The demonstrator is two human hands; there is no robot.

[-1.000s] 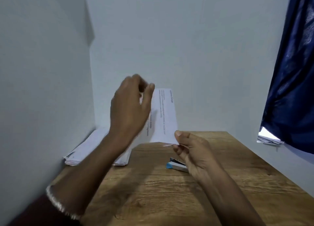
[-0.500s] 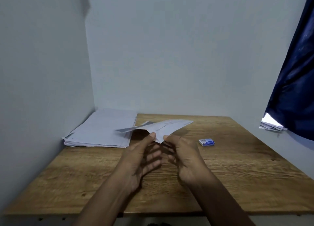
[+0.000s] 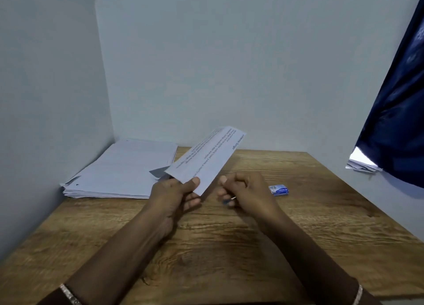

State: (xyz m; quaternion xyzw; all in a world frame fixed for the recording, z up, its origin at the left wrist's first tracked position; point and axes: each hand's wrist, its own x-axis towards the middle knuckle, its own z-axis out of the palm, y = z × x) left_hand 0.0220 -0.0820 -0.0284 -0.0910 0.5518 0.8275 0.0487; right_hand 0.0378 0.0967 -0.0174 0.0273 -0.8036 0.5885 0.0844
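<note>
My left hand (image 3: 174,194) grips a folded printed sheet (image 3: 206,160) by its near corner, thumb on top. The sheet slants up and to the right above the wooden table (image 3: 229,247). My right hand (image 3: 247,192) is just to the sheet's right, with its fingers curled round a small blue-tipped object (image 3: 226,201). Most of that object is hidden in the hand, and it does not touch the sheet.
A thick stack of white paper (image 3: 121,169) lies at the back left, against the walls. A small blue box (image 3: 278,189) sits on the table right of my right hand. A dark blue curtain (image 3: 394,121) hangs at the right above more papers (image 3: 361,164) on a ledge.
The sheet came down from upright to low over the table, then tilted up to the right. My right hand let go of the sheet and now holds the small blue-tipped object.
</note>
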